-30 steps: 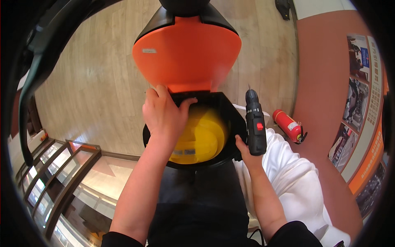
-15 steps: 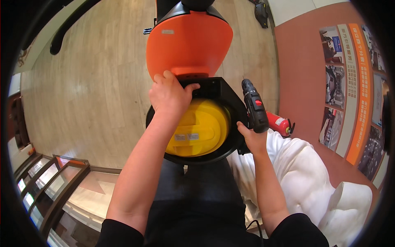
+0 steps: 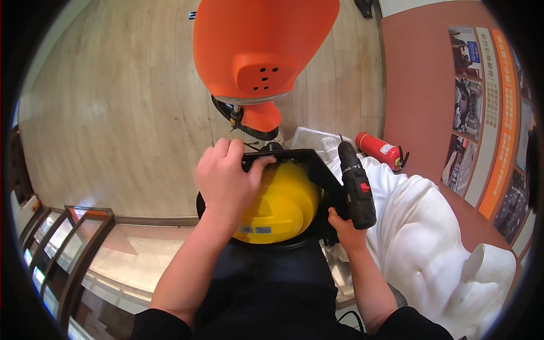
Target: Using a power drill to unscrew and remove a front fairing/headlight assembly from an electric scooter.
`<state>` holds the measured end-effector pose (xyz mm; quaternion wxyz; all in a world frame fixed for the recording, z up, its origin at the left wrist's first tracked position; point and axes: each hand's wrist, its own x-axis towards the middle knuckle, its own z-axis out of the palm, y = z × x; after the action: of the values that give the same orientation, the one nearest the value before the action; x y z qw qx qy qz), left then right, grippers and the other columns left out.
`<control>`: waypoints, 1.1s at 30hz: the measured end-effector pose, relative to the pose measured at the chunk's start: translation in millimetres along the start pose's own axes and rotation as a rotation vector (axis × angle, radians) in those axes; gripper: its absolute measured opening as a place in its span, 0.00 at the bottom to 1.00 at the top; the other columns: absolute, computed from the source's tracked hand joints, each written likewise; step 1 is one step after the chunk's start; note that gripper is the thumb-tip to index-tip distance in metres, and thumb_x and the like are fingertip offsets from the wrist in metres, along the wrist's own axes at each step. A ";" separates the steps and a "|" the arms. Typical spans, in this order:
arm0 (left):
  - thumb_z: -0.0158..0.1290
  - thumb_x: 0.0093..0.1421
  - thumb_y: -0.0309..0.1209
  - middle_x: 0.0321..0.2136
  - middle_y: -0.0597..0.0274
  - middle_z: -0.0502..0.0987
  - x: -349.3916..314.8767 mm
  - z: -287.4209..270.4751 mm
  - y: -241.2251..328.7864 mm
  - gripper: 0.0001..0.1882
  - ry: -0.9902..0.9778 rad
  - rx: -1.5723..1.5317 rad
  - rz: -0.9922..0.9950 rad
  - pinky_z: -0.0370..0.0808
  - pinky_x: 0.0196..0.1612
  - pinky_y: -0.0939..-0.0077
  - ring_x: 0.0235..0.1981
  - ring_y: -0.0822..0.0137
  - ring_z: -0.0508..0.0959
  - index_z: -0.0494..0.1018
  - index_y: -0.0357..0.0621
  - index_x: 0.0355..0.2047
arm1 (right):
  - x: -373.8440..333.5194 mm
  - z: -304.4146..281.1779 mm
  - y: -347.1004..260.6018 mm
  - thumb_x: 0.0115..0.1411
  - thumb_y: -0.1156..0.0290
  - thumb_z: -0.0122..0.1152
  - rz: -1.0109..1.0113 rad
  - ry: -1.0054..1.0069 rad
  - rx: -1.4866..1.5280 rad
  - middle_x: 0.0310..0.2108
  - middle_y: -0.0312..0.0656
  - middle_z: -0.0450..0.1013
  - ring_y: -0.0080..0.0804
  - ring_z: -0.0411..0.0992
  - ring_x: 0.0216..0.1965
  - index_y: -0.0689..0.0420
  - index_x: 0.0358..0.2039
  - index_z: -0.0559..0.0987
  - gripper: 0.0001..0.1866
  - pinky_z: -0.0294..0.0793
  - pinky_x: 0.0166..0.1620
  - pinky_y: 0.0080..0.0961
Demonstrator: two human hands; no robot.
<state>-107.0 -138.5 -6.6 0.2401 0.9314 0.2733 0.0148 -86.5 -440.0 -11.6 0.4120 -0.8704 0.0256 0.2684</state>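
Note:
My left hand (image 3: 226, 178) rests on a yellow hard hat (image 3: 283, 207) and grips the edge of a black bracket (image 3: 306, 161) that runs over its top. My right hand (image 3: 343, 224) holds a black cordless drill (image 3: 357, 184) upright, bit pointing away from me, just right of the bracket. Beyond them an orange moulded chair shell (image 3: 255, 45) stands tipped, its underside with several small holes facing me. A black ring base (image 3: 238, 116) shows under the shell.
Light wood floor (image 3: 113, 113) spreads to the left and far side. A red fire extinguisher (image 3: 378, 148) lies by a reddish wall with posters (image 3: 481, 113). White sheeting (image 3: 425, 238) is heaped at my right. Glass railing panels (image 3: 62, 249) sit at lower left.
The view has dropped closer. The orange shell now shows its underside and stands farther from the hard hat. My left hand has slid onto the bracket edge; the drill stays in my right hand.

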 end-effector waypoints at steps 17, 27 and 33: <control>0.68 0.57 0.39 0.55 0.58 0.74 7.2 -19.3 -112.4 0.27 -0.869 -1.243 -0.282 0.68 0.63 0.65 0.58 0.63 0.72 0.72 0.42 0.52 | 23.8 6.5 -4.1 0.52 0.82 0.72 0.170 -0.212 0.275 0.46 0.36 0.77 0.26 0.75 0.46 0.61 0.57 0.75 0.30 0.78 0.52 0.29; 0.61 0.55 0.23 0.61 0.61 0.72 -2.1 -22.2 -118.8 0.38 -1.040 -1.271 -0.414 0.59 0.71 0.67 0.65 0.65 0.68 0.65 0.41 0.67 | 15.8 21.9 -22.9 0.51 0.80 0.73 0.124 -0.181 0.108 0.44 0.39 0.78 0.25 0.76 0.45 0.61 0.57 0.77 0.31 0.78 0.49 0.29; 0.50 0.50 0.11 0.47 0.62 0.82 -33.2 -3.4 -124.2 0.30 -0.793 -1.038 -0.478 0.72 0.59 0.76 0.51 0.71 0.78 0.77 0.38 0.56 | 1.5 25.0 -30.0 0.47 0.74 0.76 0.201 -0.154 -0.045 0.32 0.37 0.78 0.22 0.74 0.32 0.61 0.47 0.80 0.24 0.77 0.39 0.29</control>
<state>-198.1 -62.8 -56.7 0.7327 0.5455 0.3202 -0.2513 -88.3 -401.7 -4.1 0.3641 -0.8492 0.0750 0.3750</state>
